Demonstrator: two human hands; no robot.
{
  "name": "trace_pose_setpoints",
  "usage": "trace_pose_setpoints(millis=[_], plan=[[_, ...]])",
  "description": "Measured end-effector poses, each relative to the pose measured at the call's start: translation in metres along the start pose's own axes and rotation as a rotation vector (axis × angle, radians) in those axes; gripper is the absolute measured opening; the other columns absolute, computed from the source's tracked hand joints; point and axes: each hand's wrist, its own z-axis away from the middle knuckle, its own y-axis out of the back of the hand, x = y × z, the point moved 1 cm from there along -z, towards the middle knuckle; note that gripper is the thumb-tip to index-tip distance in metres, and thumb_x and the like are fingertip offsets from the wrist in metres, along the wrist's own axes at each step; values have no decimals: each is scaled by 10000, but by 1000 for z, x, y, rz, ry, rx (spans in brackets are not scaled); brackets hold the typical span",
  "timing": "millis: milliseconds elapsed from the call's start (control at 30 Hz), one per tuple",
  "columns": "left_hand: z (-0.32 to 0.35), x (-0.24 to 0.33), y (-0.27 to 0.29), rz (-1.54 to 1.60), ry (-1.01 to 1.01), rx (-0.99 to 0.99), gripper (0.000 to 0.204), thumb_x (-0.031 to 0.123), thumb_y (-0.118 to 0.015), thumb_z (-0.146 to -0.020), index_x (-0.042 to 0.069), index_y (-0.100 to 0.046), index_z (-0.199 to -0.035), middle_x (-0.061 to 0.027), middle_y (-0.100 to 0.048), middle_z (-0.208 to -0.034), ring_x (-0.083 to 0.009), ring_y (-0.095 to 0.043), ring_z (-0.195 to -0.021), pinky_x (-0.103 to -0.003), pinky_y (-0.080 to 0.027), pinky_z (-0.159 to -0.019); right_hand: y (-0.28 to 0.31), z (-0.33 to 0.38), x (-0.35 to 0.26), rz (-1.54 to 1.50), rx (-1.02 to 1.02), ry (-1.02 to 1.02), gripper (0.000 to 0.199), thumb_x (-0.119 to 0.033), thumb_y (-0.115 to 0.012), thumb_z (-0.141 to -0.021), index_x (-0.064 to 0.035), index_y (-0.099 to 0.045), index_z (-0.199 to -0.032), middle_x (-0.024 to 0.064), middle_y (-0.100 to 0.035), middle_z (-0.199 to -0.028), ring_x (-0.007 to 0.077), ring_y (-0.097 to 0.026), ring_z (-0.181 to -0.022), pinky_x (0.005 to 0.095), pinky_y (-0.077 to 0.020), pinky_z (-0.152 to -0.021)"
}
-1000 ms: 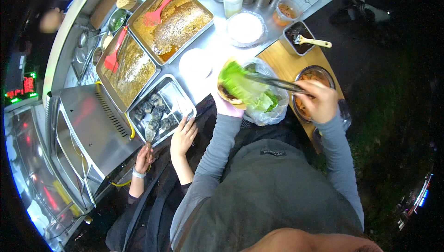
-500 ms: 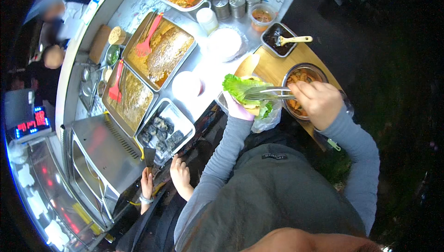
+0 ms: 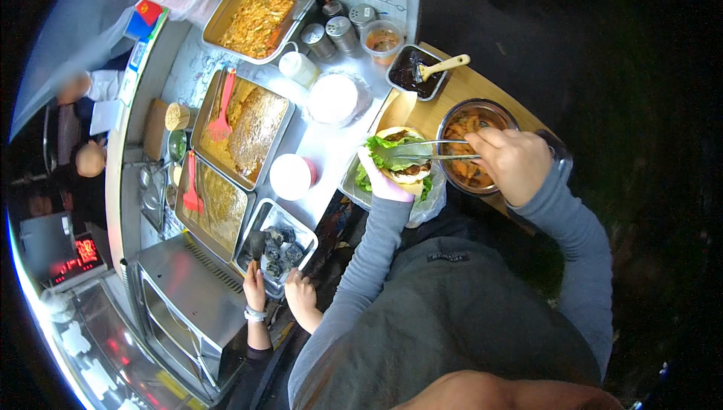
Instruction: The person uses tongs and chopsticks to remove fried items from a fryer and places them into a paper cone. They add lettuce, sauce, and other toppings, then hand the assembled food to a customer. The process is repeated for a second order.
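Frilly green lettuce (image 3: 379,155) just slid lower, so basically inside the round tan bun (image 3: 413,171) left hand (image 3: 382,180) cups, right hand (image 3: 514,163) pinching silver metal tongs (image 3: 450,157).

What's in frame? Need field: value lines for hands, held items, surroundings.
left hand: holds filled bun
right hand: grips metal tongs, tips at the bun's filling
near bun: clear plastic bag
beside right hand: metal bowl of orange food
at wooden board: dark sauce container, brush in it
co-worker's hand: holds utensil at metal tray of black chunks
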Motion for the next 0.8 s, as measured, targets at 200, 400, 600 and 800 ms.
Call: trace_pose_setpoints(millis=[200, 400, 600, 800], plan=[[-14, -16, -11, 110, 134, -63, 659, 627, -381, -872, 97, -485, -1250, -149, -521, -1253, -331, -501, -1145, -528, -375, -995, 22, 26, 13, 72, -15, -133, 382, -136, -665, -737, -33, -611, -1101, 83, -612, -931, 208, -619, -783, 321, -508, -674], [-26, -13, -6, 297, 150, -169, 514, 517, -453, -885, 138, -517, -1224, -110, -515, -1276, -326, -427, -1239, -567, -278, -1055, -15, 98, 72, 186, -340, -610, 593, -198, -752, -688, 27, -529, -1191, 120, -561, -1021, 242, -601, -863, 335, -513, -716], [-25, -20, -5, 284, 171, -101, 591, 618, -451, -854, 148, -547, -1199, -130, -527, -1261, -345, -471, -1178, -582, -333, -1013, -146, 105, 76, 207, -423, -835, 535, -234, -642, -789, 19, -496, -1237, 141, -554, -1069, 276, -583, -926, 357, -496, -768], [-29, -30, -6, 197, 204, -37, 643, 649, -452, -834, 116, -557, -1176, -154, -539, -1230, -354, -507, -1120, -567, -388, -970, -169, 97, 81, 283, -263, -632, 333, -104, -483, -837, -52, -593, -1148, 99, -601, -1077, 253, -606, -903, 381, -498, -747]])
